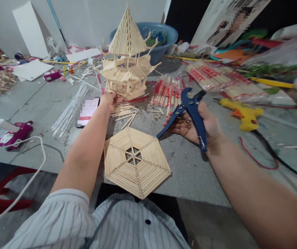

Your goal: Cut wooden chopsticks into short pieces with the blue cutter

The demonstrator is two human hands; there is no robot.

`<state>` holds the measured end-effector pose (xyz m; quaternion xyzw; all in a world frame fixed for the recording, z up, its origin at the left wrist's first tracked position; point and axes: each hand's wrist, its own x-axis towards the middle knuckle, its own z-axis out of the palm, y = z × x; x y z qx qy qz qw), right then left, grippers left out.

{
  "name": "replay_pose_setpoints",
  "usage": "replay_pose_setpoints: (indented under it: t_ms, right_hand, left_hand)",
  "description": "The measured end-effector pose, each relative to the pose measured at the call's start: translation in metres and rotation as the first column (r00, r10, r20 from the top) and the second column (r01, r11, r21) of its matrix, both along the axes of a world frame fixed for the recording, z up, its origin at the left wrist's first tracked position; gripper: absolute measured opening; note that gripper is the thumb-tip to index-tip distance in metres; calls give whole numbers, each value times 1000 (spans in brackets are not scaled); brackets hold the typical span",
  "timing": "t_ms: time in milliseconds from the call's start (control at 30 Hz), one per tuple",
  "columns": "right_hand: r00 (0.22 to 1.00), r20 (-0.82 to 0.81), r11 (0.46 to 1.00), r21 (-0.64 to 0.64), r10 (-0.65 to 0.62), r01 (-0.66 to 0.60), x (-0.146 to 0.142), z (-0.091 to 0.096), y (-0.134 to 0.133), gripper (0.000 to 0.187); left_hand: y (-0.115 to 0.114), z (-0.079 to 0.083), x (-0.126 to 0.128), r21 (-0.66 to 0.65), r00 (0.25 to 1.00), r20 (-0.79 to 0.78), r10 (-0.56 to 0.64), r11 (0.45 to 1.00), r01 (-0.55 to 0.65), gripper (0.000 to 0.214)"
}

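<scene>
My left hand (114, 99) reaches to the foot of a pagoda model (127, 74) made of thin wooden sticks. Its fingers are partly bent and apart, just over a pile of loose sticks (124, 111); no stick shows clearly in them. In my right hand (208, 121) lies a blue pipe cutter (195, 116), its handles spread and its dark blade pointing away from me. The fingers curl loosely under the tool. Between my forearms, a hexagonal stick panel (148, 169) with a small spoked opening in its middle lies flat at the table's front edge.
Right of the cutter lies a yellow glue gun (244, 112) with a black cord. Packaged chopsticks (166, 91) lie beyond it. Clear glue sticks (69, 112) and a phone (88, 111) lie left. A purple power strip (15, 136) trails a white cable. A blue basin (164, 33) stands behind.
</scene>
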<state>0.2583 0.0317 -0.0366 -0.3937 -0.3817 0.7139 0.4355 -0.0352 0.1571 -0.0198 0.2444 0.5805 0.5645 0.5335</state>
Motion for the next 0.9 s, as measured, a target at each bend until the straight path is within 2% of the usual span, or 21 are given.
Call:
replay_pose_setpoints:
  t_ms: [133,367,500,600,733,800,833,900]
  right_hand:
    - [1000,-11,1000,-5,-16,16,0,-1,0,68]
    - [998,58,998,59,2,-5,3,-8,7,66]
    - [998,63,997,73,1,-6,2,-5,7,67]
    - [999,28,996,83,-33,30,-3,2,1,65]
    - [990,-19,983,117,-140,142,-11,6,-3,56]
    - [967,-35,953,161,-253,255,-13,2,0,51]
    - [942,-34,921,203,-333,333,-12,-1,2,47]
    - [875,3,818,356,-485,452,-9,-8,8,36]
  left_hand:
    - [2,-2,-1,-2,999,-32,-13,1000,12,18]
    - [-2,2,0,23,1000,20,1,1000,-1,16]
    - [-6,5,-3,39,999,36,16,999,-18,18]
    - [-14,9,-7,94,998,-3,55,994,-55,19]
    - [-29,16,-14,248,980,-126,154,961,-119,16]
    - [-35,21,-14,350,961,-182,206,927,-132,15]
    - [-38,24,-13,400,953,-213,213,909,-114,15]
    - [-45,31,-5,477,942,-285,177,878,-20,17]
